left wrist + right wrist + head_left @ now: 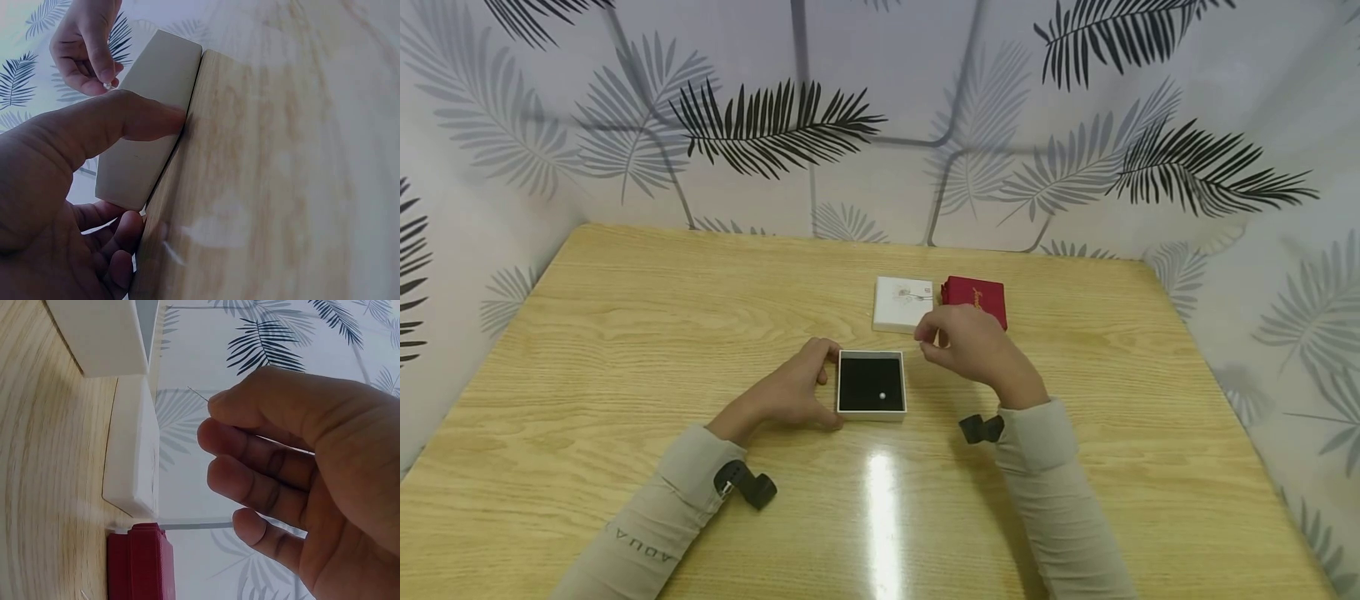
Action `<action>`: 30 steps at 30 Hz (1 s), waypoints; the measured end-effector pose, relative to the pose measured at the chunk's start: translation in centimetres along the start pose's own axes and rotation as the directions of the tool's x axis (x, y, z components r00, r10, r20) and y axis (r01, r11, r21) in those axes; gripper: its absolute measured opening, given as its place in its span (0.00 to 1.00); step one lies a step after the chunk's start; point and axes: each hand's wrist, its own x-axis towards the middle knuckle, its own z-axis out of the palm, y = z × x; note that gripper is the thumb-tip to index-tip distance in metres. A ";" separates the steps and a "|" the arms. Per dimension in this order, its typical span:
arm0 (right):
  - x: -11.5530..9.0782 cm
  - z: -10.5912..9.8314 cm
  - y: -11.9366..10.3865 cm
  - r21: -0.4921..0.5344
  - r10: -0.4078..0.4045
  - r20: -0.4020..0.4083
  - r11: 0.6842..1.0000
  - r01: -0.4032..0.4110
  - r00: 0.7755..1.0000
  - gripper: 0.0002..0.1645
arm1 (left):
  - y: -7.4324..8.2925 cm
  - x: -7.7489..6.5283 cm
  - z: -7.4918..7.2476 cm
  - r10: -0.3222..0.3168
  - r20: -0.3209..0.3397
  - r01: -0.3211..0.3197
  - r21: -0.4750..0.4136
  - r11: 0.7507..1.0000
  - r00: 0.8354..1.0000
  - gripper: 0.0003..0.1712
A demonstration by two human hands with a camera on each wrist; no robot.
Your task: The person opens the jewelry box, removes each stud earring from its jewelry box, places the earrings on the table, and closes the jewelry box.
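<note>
- While the left grip point(795, 390) holds the uncovered white box point(872, 416) with thumb and fingers spread across its width, that box rests on the desk point(790, 517), just right of the grip.
- Inside it, a black insert point(859, 379) carries one small pearl-like bead point(882, 396), on the half away from the left grip.
- The right grip point(966, 342), thumb and fingertip nearly meeting, pinches a thin pin point(198, 394).
- Beyond the right grip lie a printed white lid point(902, 304) and a red case point(985, 292), its contents hidden.
</note>
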 end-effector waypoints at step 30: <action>-0.4 -0.5 1.9 -0.010 0.124 -0.006 0.992 -0.124 0.992 0.08 | 0.0 0.0 0.2 -0.025 -0.004 0.025 -0.009 1.000 1.000 0.51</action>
